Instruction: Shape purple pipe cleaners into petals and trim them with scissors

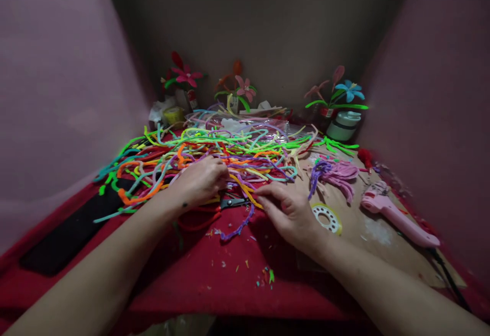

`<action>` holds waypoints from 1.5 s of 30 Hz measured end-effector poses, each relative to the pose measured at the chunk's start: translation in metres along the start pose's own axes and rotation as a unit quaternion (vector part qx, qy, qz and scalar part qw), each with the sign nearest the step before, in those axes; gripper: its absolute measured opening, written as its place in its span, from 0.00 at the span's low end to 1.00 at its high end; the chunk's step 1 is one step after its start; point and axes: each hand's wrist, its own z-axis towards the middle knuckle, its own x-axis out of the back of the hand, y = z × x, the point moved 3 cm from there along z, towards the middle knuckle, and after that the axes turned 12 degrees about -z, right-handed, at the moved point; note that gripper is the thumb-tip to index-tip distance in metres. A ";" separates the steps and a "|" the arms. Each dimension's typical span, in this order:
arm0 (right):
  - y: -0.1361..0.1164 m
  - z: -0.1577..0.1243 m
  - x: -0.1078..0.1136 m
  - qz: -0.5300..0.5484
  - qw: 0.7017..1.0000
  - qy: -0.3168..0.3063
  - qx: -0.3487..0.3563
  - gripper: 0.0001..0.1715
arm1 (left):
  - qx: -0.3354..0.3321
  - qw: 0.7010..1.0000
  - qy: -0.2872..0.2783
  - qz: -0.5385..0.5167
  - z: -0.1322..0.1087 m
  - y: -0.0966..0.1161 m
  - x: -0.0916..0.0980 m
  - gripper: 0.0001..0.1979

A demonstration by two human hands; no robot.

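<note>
A tangled heap of coloured pipe cleaners point(206, 144) covers the middle of the red cloth. My left hand point(204, 177) is closed at the heap's front edge, and what its fingers hold is hidden. Opposite it, my right hand point(285, 211) pinches the lower end of yellow-orange pipe cleaners point(247, 189) between thumb and fingers. Scissors point(233, 202) lie between the two hands. Just below them a purple pipe cleaner point(239, 230) curves over the cloth.
On the right, a cardboard sheet point(356, 223) bears a pink glue gun point(400, 216), a tape roll point(326, 218) and a pink bundle point(339, 175). A black object point(76, 226) lies left. Pipe-cleaner flowers point(350, 91) stand behind. Scraps point(264, 277) dot the front cloth.
</note>
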 end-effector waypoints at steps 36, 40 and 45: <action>0.009 -0.002 -0.017 -0.143 0.977 -0.155 0.035 0.11 | 0.129 0.881 0.302 -0.340 -0.008 0.004 0.032 0.07; 0.008 -0.002 -0.016 -0.132 0.978 -0.156 0.027 0.15 | 0.143 0.860 0.355 -0.338 -0.011 0.005 0.040 0.06; 0.004 -0.004 -0.018 -0.151 0.973 -0.162 0.067 0.18 | 0.140 0.855 0.343 -0.363 -0.011 0.011 0.040 0.04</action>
